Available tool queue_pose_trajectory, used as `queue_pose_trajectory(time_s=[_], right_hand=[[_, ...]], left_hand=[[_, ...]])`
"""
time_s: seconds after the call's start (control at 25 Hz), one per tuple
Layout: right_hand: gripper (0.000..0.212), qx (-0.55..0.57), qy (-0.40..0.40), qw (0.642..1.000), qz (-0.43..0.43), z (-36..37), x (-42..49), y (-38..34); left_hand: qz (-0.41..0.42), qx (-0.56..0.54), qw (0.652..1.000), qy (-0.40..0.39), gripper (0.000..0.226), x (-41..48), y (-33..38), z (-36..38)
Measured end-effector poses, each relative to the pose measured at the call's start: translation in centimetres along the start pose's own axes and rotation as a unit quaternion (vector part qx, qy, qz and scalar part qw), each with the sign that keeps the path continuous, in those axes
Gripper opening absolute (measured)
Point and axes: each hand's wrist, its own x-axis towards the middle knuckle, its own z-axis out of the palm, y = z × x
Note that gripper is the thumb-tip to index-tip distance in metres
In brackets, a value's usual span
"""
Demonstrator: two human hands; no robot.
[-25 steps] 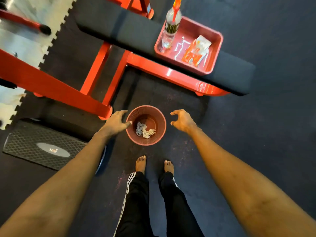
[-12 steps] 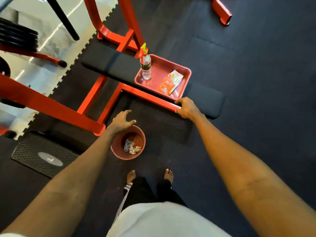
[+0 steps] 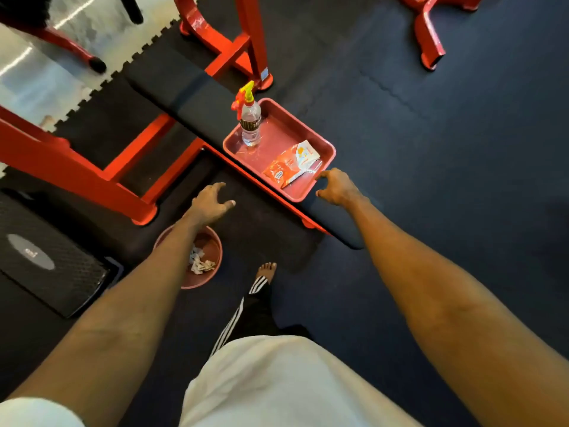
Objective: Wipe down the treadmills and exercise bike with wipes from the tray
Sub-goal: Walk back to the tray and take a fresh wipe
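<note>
A pink tray [image 3: 327,143] sits on a black padded bench [image 3: 184,90]. Inside it lie an orange pack of wipes [image 3: 288,166] and an upright clear spray bottle [image 3: 250,123] with a yellow and red nozzle. My right hand [image 3: 337,188] hovers at the tray's near right corner, fingers loosely curled, holding nothing. My left hand [image 3: 209,203] hangs over the dark floor below the bench, fingers spread and empty. A round pink bin [image 3: 215,241] with crumpled used wipes [image 3: 200,263] stands on the floor, partly hidden by my left forearm.
Red steel frame bars [image 3: 77,177] run left of the bench, and another red foot [image 3: 429,41] stands at the top right. A black mesh-topped machine part [image 3: 46,257] lies at the left. Dark rubber flooring [image 3: 446,149] spreads to the right. My bare foot [image 3: 266,271] is near the bin.
The view has risen away from the bin. My right hand moved from the bench's edge to the tray's near corner. My left hand lifted clear of the bin.
</note>
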Motion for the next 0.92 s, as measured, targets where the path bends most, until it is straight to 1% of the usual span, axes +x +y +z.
queue_pose_trajectory(time_s=[0.08,0.2,0.36,0.48,0.56,0.68,0.84,0.92], right_hand=[[0.05,-0.004,0.003,1.0,-0.018,-1.6,2.5,0.8],[0.047,-0.022,-0.014,0.999,-0.036,-3.6,5.8,2.2],[0.051,-0.044,-0.063,0.995,-0.061,-4.6,11.1,5.0],[0.047,-0.071,-0.117,0.986,-0.09,-4.2,16.1,7.5],[0.044,-0.095,-0.146,0.978,-0.115,-3.2,19.8,9.9],[0.043,-0.149,-0.161,0.965,-0.145,-2.0,22.5,11.4],[0.049,-0.221,-0.204,0.929,-0.217,1.0,26.8,11.2],[0.055,-0.254,-0.211,0.912,-0.243,2.9,28.9,10.8]], left_hand=[[-0.016,-0.013,1.0,0.003,0.07,1.2,1.3,0.7],[-0.049,-0.036,0.998,0.005,0.07,2.2,3.2,2.1],[-0.105,-0.064,0.992,0.015,0.07,3.8,5.3,5.3],[-0.149,-0.09,0.984,0.046,0.07,4.6,6.8,8.4],[-0.174,-0.114,0.976,0.065,0.071,5.0,8.2,10.5],[-0.201,-0.138,0.967,0.074,0.069,5.6,9.7,13.1],[-0.227,-0.151,0.959,0.08,0.067,8.1,8.6,16.3],[-0.229,-0.155,0.957,0.085,0.067,9.7,7.3,17.4]])
